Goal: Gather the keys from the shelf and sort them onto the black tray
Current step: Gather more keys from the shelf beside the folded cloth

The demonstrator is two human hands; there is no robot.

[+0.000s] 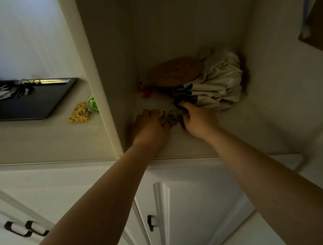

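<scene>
Keys [171,117]: dark, blurred bunch on the shelf [229,132] floor, near its front edge, just in front of the shelf's back clutter; individual keys can't be made out. Black tray [31,106]: flat, rectangular, glossy, lying level left of the shelf's side wall, w/ a dark cluster of keys [23,90] resting at its far end.

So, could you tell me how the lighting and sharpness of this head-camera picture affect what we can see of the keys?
Head view: the shelf alcove is dim, so the bunch between the left hand and right hand reads as a dark blur; glare streaks the black tray; wide-angle distortion bends the cabinet edges.
</scene>
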